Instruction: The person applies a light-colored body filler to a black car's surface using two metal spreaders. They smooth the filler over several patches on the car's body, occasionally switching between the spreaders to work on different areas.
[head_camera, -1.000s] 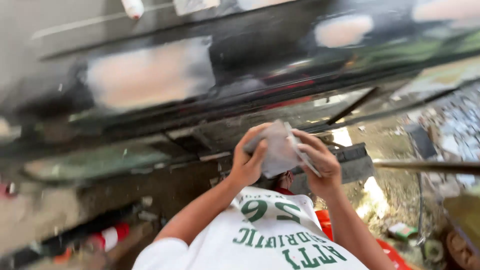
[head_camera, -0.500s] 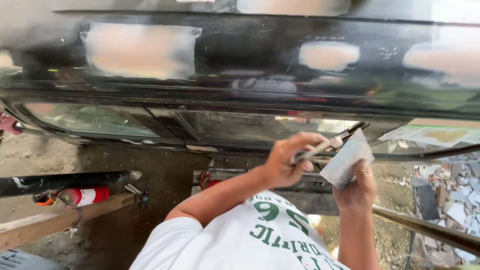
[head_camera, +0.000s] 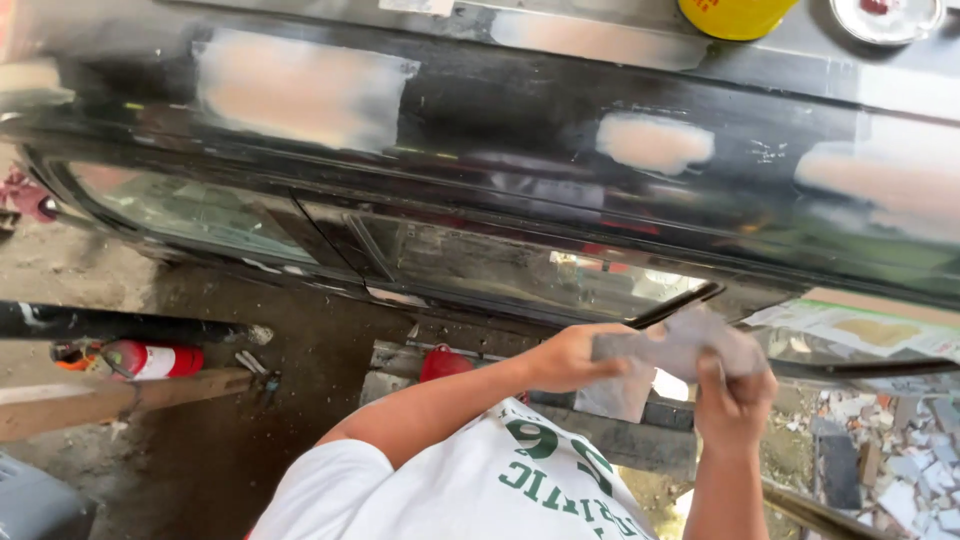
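Head view, looking down past the person's white shirt (head_camera: 470, 490) with green print. Both hands hold a crumpled grey sheet of sandpaper (head_camera: 680, 345) in front of the chest, just below the side of a black car (head_camera: 500, 130). The left hand (head_camera: 572, 357) grips the sheet's left end, fingers curled around it and pressed together, thumb on top. The right hand (head_camera: 735, 400) pinches the sheet's right end from below, thumb against the paper and the other fingers folded behind it (their tips are hidden). The sheet does not touch the car body. Along the black panel lie several pale, dull filler patches (head_camera: 300, 85), one large at upper left, a smaller oval near the middle and another at the right edge. On the car's top stand a yellow tin (head_camera: 735, 15) and a round lid (head_camera: 885, 18). Below the windows, on the dirt ground, lie a red fire extinguisher (head_camera: 150, 360) and a wooden plank (head_camera: 110, 400), close together; rubble (head_camera: 900, 470) lies at lower right.
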